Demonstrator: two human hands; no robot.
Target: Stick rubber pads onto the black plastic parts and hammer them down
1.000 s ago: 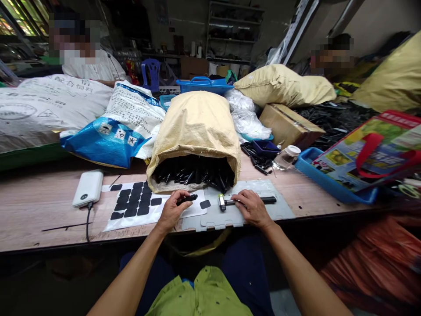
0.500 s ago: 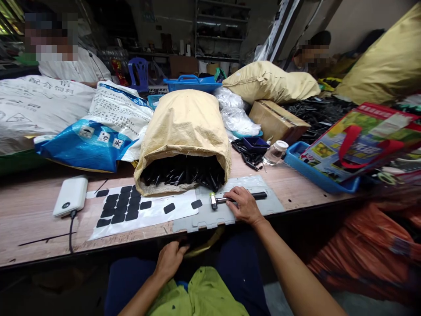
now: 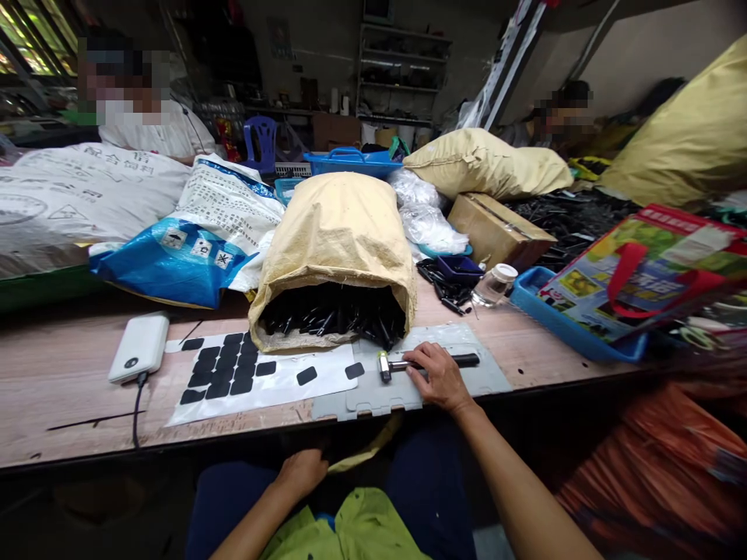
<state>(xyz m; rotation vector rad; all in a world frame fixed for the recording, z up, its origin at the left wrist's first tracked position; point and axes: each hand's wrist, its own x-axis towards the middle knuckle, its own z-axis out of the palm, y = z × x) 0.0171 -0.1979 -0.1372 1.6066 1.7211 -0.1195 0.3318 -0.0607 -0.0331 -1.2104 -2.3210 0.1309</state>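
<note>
A small hammer [image 3: 467, 360] with a black handle lies on a grey plastic sheet [image 3: 487, 373] at the table's front edge. My right hand [image 3: 437, 375] rests over the hammer's shaft, fingers curled round it. Below the table edge, over my lap, is my left hand [image 3: 303, 471]; its fingers are bent and their tips are hidden. Beyond the sheet lies a beige sack [image 3: 344, 225], its open mouth facing me, full of black parts [image 3: 327, 317]. Black rounded stickers [image 3: 225, 365] sit on a white sheet [image 3: 274, 395] to the left.
A white power bank [image 3: 138, 346] with a cable lies at left. Behind it are printed sacks [image 3: 227, 210]. On the right stand a clear jar [image 3: 495, 285], a cardboard box [image 3: 502, 229] and a blue tray [image 3: 531, 299]. Two people are at the back.
The view has tilted up slightly and shifted left. My left hand has turned, and its thumb no longer shows apart. My right hand stays on the hammer.
</note>
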